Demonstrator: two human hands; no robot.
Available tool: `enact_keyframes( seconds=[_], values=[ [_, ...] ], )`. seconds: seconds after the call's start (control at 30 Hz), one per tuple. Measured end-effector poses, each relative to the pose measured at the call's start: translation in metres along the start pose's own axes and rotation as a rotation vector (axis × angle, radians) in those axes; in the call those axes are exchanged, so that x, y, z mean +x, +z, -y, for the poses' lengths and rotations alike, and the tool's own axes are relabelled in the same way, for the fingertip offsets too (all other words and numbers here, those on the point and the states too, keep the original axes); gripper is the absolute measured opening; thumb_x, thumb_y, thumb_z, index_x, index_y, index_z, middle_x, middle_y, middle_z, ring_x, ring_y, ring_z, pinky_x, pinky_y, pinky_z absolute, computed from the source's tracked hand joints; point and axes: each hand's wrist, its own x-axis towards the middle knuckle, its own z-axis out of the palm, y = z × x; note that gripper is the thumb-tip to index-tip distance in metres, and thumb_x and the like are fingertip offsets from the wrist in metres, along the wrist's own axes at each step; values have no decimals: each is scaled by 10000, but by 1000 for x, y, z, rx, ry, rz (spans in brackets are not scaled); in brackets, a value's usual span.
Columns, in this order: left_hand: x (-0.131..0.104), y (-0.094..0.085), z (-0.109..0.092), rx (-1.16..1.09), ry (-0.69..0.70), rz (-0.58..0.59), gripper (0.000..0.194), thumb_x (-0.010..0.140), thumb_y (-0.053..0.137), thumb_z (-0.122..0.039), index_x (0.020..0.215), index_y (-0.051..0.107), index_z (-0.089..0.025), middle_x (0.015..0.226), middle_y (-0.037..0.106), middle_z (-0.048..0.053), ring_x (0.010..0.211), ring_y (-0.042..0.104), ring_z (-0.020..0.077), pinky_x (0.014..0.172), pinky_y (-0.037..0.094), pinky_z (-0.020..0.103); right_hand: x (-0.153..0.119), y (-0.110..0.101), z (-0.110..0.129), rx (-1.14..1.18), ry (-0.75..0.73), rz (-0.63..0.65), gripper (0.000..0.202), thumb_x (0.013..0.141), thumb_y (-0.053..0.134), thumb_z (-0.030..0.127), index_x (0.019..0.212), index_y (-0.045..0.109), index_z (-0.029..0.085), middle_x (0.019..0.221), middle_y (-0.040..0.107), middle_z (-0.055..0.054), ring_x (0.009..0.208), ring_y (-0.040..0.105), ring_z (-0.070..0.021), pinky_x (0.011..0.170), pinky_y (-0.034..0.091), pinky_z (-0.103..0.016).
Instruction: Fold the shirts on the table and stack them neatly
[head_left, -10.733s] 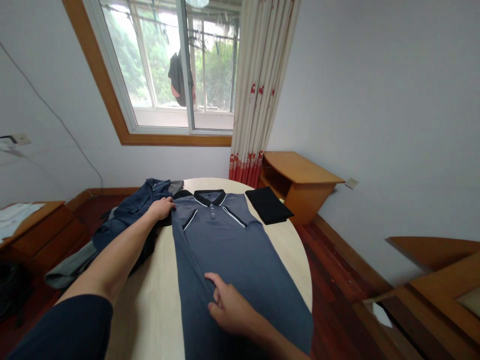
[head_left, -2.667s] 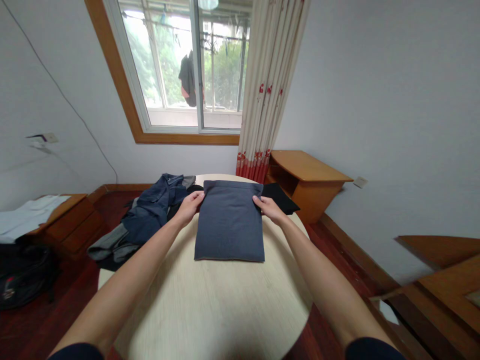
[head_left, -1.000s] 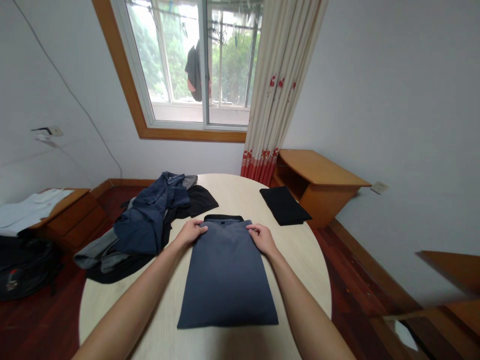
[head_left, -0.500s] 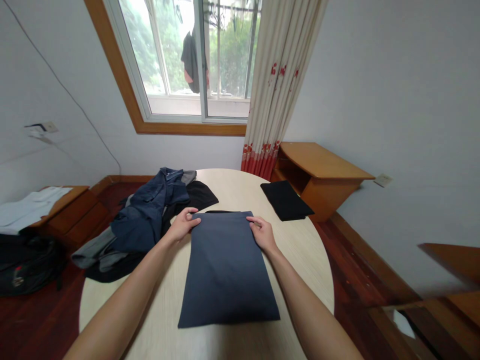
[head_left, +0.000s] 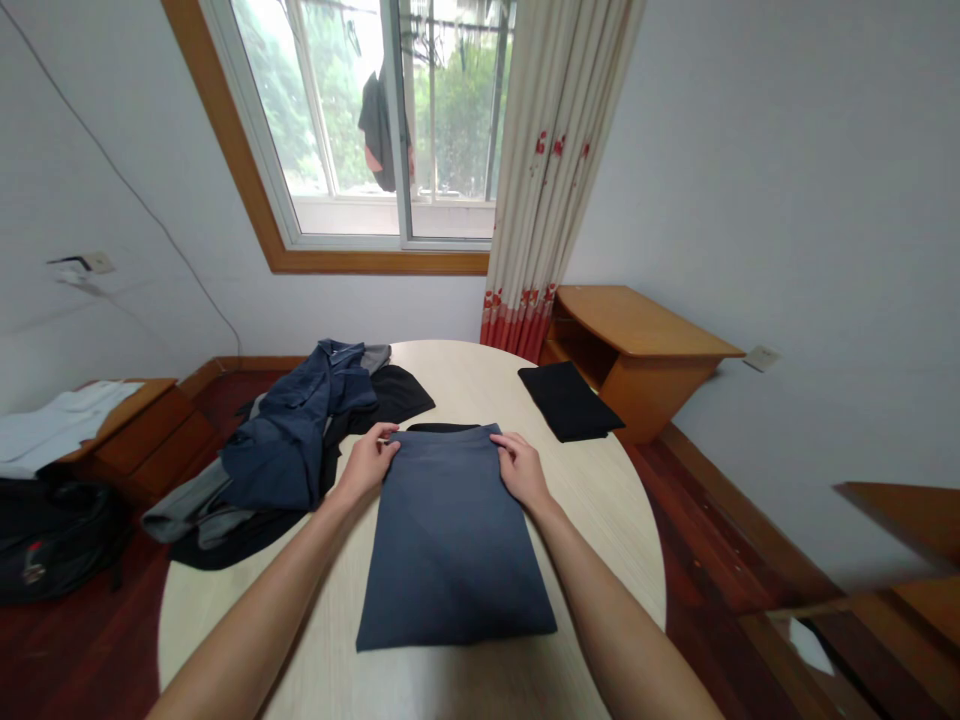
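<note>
1. The folded grey shirt (head_left: 454, 535) lies flat on the round worktop (head_left: 600, 500), long axis running away from the person; its far edge sits under both hands.
2. The left hand (head_left: 367, 464) pinches the far left corner, fingers curled over the cloth; the right hand (head_left: 521, 470) grips the far right corner likewise; both are equally near.
3. A heap of dark clothes (head_left: 292, 450) lies just left; a folded black garment (head_left: 570, 402) lies apart to the far right.

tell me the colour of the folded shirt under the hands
Slate blue-grey folded shirt, a black collar edge peeking out at its far end; head view.
</note>
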Motion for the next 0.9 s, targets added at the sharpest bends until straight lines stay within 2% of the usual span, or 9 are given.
enact_keyframes(
  seconds=[0.1,0.17,0.33,0.43,0.53,0.63,0.7,0.8,0.9],
  values=[
    [-4,-8,-11,-124,115,-9,358,811,638,-444,1059,671,-187,874,669,37,715,586,165,681,453,265,-2,-2,9,112,-33,-21,345,921,469,280,1126,735,201,1187,673,-117,1118,623,-219,939,517,-348],
    [-3,-9,-12,-235,125,-16,419,787,658,-492,1063,671,-178,925,690,57,752,598,170,704,464,271,-2,-1,7,168,3,-13,363,917,471,294,1162,719,190,1249,653,-124,1165,612,-225,922,531,-340],
    [4,3,10,-336,-61,28,497,649,721,-501,1003,704,-153,932,721,82,782,626,195,708,482,293,-1,6,-16,18,154,30,409,839,482,171,1179,708,164,1243,682,-127,1193,616,-239,1097,439,-431],
    [3,8,21,-181,-89,42,435,690,686,-418,1029,740,-150,870,725,65,751,632,197,691,481,294,-3,8,-22,-100,137,69,425,831,479,129,1190,705,157,1237,685,-134,1176,626,-241,1115,424,-433],
    [0,5,21,-25,-74,-6,425,799,592,-363,1142,732,-154,836,732,58,714,637,206,693,494,313,-4,5,-13,-221,88,77,449,843,468,119,1237,682,153,1265,664,-141,1177,617,-248,1093,442,-413],
    [-3,3,13,116,49,-61,389,869,521,-310,1168,722,-163,1085,744,110,933,674,261,860,517,375,-6,1,7,-406,73,32,479,861,499,148,1322,628,164,1380,585,-164,1226,574,-290,1080,429,-439],
    [-9,10,6,294,167,-84,377,890,504,-277,1185,708,-162,1348,637,142,1185,596,312,1020,455,443,-7,2,23,-495,27,41,475,902,502,201,1366,592,156,1449,527,-177,1294,516,-319,1109,375,-477],
    [-26,32,-1,537,340,18,423,945,463,-307,1309,635,-178,1540,455,120,1396,420,327,1147,326,503,-11,11,39,-502,-146,230,472,975,457,315,1420,543,180,1512,483,-130,1416,394,-296,1193,231,-507],
    [-41,55,-2,651,437,214,498,979,428,-378,1433,527,-201,1575,406,92,1467,329,305,1199,224,530,-16,22,40,-490,-213,440,513,992,447,408,1474,479,236,1571,412,-79,1487,288,-273,1221,133,-532]
  ],
)
